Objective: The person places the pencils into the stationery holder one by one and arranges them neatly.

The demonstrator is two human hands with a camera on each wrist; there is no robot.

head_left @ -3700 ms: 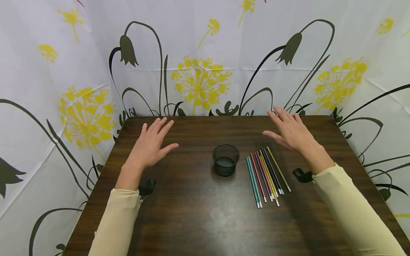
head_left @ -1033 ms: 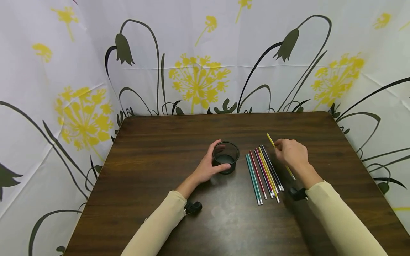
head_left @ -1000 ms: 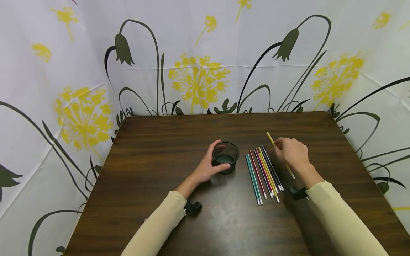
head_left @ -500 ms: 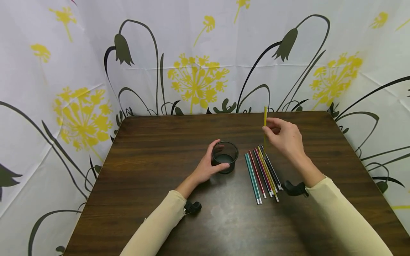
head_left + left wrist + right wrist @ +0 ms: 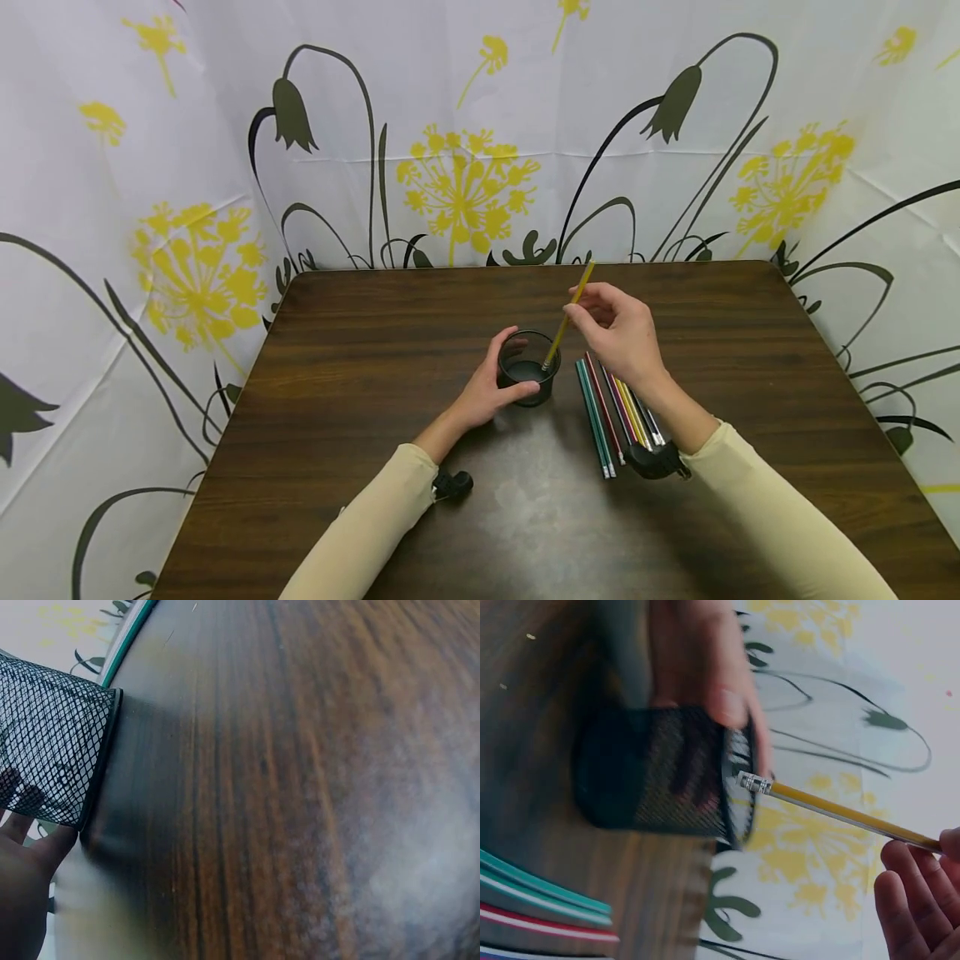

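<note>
My left hand point(image 5: 476, 400) holds a black mesh pencil cup point(image 5: 536, 398), thumb on the near side and fingers round the far side. The cup stands upright on the table. My right hand point(image 5: 626, 337) pinches a yellow pencil point(image 5: 559, 336) between thumb and fingers, eraser end down. In the head view the pencil slants down into the cup's mouth; in the right wrist view its silver ferrule and eraser point(image 5: 754, 782) overlap the cup's rim. The left wrist view shows the cup's mesh wall point(image 5: 56, 742) with fingers point(image 5: 56, 844) against it.
Right of the cup, several pencils point(image 5: 596, 417) lie side by side on the dark wooden table point(image 5: 360, 350), teal, red, yellow and dark ones among them. My right forearm and its wrist camera point(image 5: 654, 460) cover part of the row. Behind the table hangs a flowered curtain point(image 5: 465, 100).
My left hand has come over to the cup and taken hold of it. My right hand has picked up the yellow pencil, raised it upright and carried it left over the cup.
</note>
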